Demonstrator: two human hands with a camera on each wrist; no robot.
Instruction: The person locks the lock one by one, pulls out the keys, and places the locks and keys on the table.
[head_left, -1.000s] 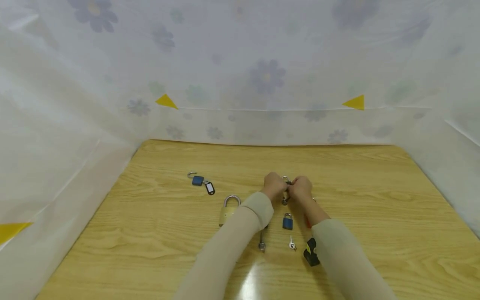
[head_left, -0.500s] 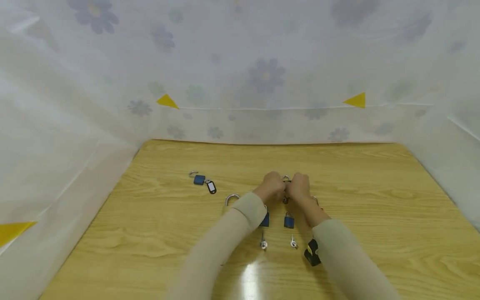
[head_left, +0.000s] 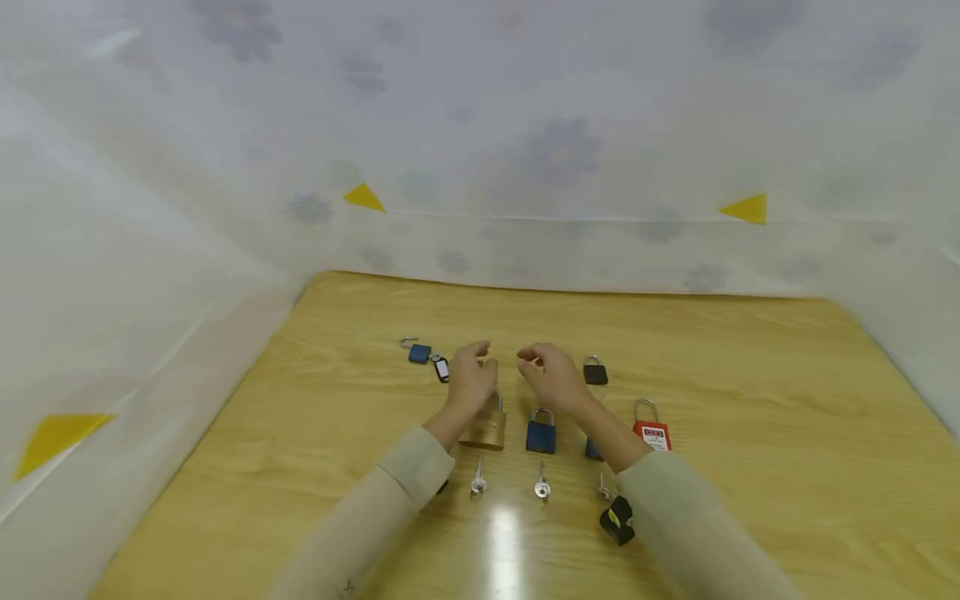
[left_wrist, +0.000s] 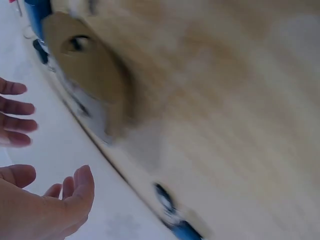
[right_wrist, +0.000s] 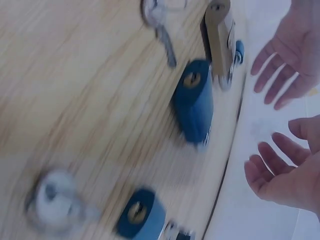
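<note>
My left hand hovers over the shackle of a brass padlock, its fingers loosely bent around nothing. A short way to its right is my right hand, also holding nothing, above and behind a blue padlock. Both wrist views show the fingers relaxed and apart from the locks. A black padlock with its shackle down lies right of the right hand. The right forearm partly covers a smaller blue padlock. At the left, a blue padlock has its shackle swung out and a black key tag attached.
Single keys lie in front of the locks: a left key, a middle key and a right key. A red padlock and a black-and-yellow object are by the right sleeve. A white sheet walls the wooden table.
Both hands were together at the black padlock. They have let go of it, parted and moved left, leaving it on the table. The head view has shifted slightly.
</note>
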